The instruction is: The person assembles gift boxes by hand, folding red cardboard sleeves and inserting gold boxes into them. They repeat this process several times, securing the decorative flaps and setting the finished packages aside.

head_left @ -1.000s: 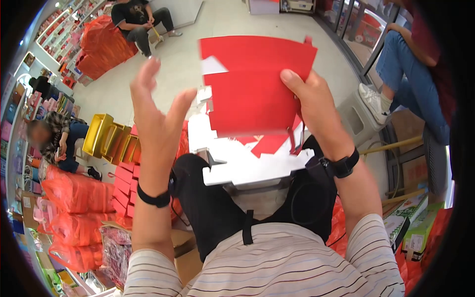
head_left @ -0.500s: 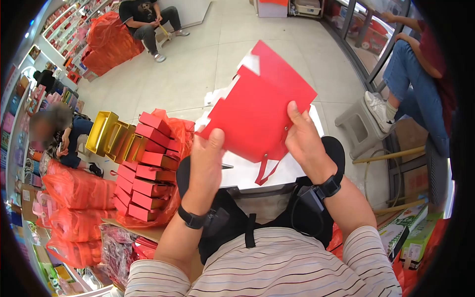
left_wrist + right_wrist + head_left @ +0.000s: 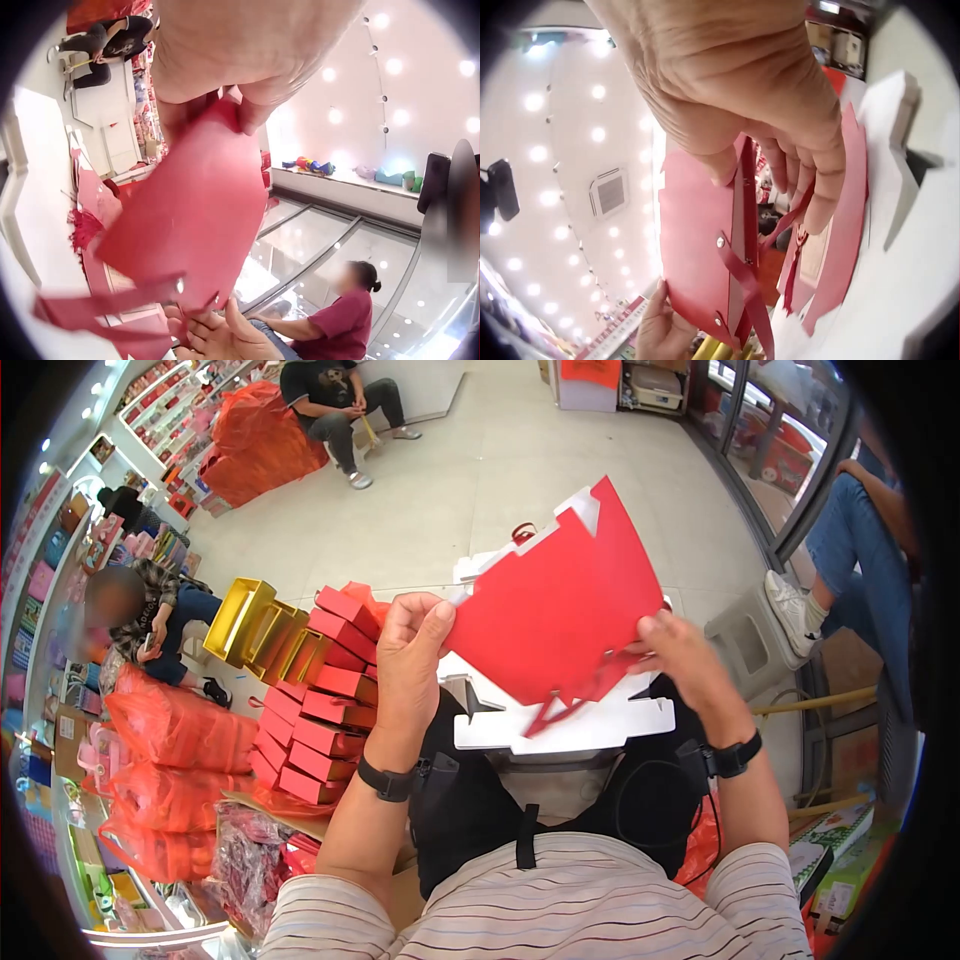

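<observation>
A red flat cardboard box blank (image 3: 560,600), with notched edges and a white flap at its top, is held up at a slant over the person's lap. My left hand (image 3: 408,645) pinches its left corner between thumb and fingers. At the lower right edge is my right hand (image 3: 690,660), thumb against the card and fingers curled by the ribbon handle (image 3: 746,281). That red ribbon loops from metal rivets along the edge. Under the blank lie white die-cut card pieces (image 3: 560,732); more red card with a tassel (image 3: 799,262) shows in the right wrist view.
Folded red boxes (image 3: 315,750) stack at the left beside gold open boxes (image 3: 240,625). Red plastic-wrapped bundles (image 3: 175,785) stand farther left. A seated person's shoe rests on a grey stool (image 3: 745,645) at right. Other people sit along the left and far side.
My left hand, free and raised a second ago, has taken the blank's left corner. The blank has turned to a slant, and my right hand has shifted along its lower right edge by the ribbon.
</observation>
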{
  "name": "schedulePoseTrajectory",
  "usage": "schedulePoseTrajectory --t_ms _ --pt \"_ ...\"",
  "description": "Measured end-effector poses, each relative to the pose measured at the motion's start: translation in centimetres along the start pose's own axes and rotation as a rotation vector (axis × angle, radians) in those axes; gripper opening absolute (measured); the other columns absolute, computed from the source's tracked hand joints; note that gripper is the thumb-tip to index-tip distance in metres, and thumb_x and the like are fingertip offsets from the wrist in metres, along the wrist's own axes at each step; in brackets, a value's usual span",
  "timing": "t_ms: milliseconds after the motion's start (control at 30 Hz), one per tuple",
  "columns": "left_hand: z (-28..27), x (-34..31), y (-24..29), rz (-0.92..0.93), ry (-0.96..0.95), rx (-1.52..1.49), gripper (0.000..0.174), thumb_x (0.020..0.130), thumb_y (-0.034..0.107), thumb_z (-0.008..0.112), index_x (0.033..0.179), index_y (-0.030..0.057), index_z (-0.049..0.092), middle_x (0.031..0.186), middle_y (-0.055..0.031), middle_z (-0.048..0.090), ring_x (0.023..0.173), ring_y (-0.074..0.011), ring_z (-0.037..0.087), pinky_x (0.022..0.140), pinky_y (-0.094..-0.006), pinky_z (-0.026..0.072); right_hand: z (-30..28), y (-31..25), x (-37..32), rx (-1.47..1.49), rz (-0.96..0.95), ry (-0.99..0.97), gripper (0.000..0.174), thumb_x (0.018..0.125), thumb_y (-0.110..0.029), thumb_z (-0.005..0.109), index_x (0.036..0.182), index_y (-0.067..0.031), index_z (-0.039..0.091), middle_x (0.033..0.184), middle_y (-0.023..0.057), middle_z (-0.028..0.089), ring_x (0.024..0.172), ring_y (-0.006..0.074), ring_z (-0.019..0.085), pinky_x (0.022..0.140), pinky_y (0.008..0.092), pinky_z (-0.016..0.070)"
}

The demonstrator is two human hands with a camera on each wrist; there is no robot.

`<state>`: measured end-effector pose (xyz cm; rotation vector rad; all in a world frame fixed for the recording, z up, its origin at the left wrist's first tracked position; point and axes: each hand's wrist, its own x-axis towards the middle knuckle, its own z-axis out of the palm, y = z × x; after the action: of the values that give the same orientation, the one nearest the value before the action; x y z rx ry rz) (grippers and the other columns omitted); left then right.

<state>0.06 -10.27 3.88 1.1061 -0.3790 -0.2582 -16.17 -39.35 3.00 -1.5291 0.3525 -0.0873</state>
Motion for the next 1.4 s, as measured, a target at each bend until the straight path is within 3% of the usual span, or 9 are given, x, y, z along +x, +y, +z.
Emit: schedulePoseTrajectory --t_ms 167,300,400,567,767,933,1033,1233,1400 --pt "0.7 0.3 -1.0 0.026 0.002 -0.023 0.010 0.106 0.017 0.063 0.107 0.0095 0.057 0.094 0.0026 0.064 0.084 -0.0040 0.059 0.076 -0.0212 0.0490 -0.3 -0.5 0.8 0.105 -0.065 0.029 0.034 0.105 -0.031 0.060 0.108 0.0026 0.065 0.108 0.0127 0.073 0.099 0.0234 0.072 0.080 0.0341 0.0620" --pt "0.4 0.9 -0.6 0.087 0.066 0.072 0.016 0.109 0.021 0.058 0.107 0.0057 0.053 0.097 -0.0026 0.065 0.090 -0.0065 0.059 0.084 -0.0223 0.0485 -0.3 -0.1 0.0 -0.035 0.147 -0.156 0.033 0.105 -0.029 0.058 0.109 0.0029 0.066 0.113 0.0138 0.071 0.102 0.0244 0.072 0.081 0.0367 0.0633" --pt "0.2 0.6 1.3 0.072 0.047 0.084 0.016 0.111 0.020 0.054 0.109 0.0049 0.050 0.115 -0.0141 0.070 0.100 -0.0112 0.064 0.091 -0.0262 0.0526 -2.6 -0.1 -0.2 0.064 0.011 -0.052 0.034 0.107 -0.030 0.058 0.115 0.0022 0.066 0.115 0.0154 0.070 0.103 0.0225 0.072 0.078 0.0352 0.0636" --pt "2.1 0.0 0.2 0.179 -0.042 0.191 0.015 0.112 0.020 0.049 0.111 0.0051 0.048 0.122 -0.0171 0.070 0.105 -0.0162 0.066 0.097 -0.0306 0.0530 1.1 -1.8 0.7 -0.043 -0.223 0.017 0.074 0.099 -0.039 0.068 0.153 0.0029 0.038 0.147 0.0197 0.054 0.131 0.0234 0.054 0.114 0.0374 0.0388" --pt "3.9 -1.6 -0.7 0.304 -0.050 0.250 0.041 0.110 0.025 0.053 0.139 -0.0021 0.044 0.141 -0.0130 0.052 0.132 -0.0192 0.048 0.115 -0.0341 0.0363 5.8 -2.0 1.6 0.151 -0.376 0.042 0.062 0.105 -0.039 0.061 0.153 -0.0034 0.041 0.140 0.0105 0.056 0.130 0.0172 0.052 0.112 0.0327 0.0403" --pt "3.2 -1.5 -1.3 0.105 -0.032 -0.058 0.063 0.112 0.038 0.045 0.158 -0.0021 0.028 0.159 -0.0205 0.038 0.150 -0.0272 0.034 0.124 -0.0389 0.0257 6.7 0.5 1.9 0.046 -0.218 0.133 0.099 0.101 -0.055 0.059 0.162 0.0101 0.016 0.168 0.0256 0.022 0.158 0.0275 0.019 0.126 0.0358 0.0187" --pt "2.4 -1.5 -2.6 0.143 -0.045 0.111 0.064 0.111 0.037 0.046 0.159 -0.0008 0.028 0.162 -0.0200 0.035 0.151 -0.0264 0.033 0.124 -0.0394 0.0260 6.7 -1.2 0.8 0.146 -0.194 0.001 0.103 0.100 -0.055 0.060 0.161 0.0140 0.013 0.170 0.0250 0.019 0.159 0.0282 0.018 0.126 0.0339 0.0171" --pt "1.8 -2.3 -2.1 -0.005 -0.020 0.123 0.064 0.107 0.023 0.049 0.159 -0.0055 0.026 0.162 -0.0232 0.034 0.150 -0.0262 0.034 0.123 -0.0375 0.0277 6.0 0.3 1.4 0.130 -0.124 0.138 0.089 0.104 -0.048 0.057 0.161 0.0107 0.022 0.170 0.0253 0.018 0.159 0.0266 0.017 0.125 0.0330 0.0183" --pt "2.2 -3.0 -1.1 -0.014 -0.039 0.274 0.059 0.101 0.009 0.048 0.156 -0.0053 0.032 0.158 -0.0221 0.039 0.147 -0.0265 0.038 0.121 -0.0373 0.0307 5.9 -0.8 0.6 0.092 -0.131 0.047 0.072 0.104 -0.036 0.057 0.158 0.0052 0.034 0.159 0.0214 0.037 0.150 0.0219 0.032 0.121 0.0311 0.0249"
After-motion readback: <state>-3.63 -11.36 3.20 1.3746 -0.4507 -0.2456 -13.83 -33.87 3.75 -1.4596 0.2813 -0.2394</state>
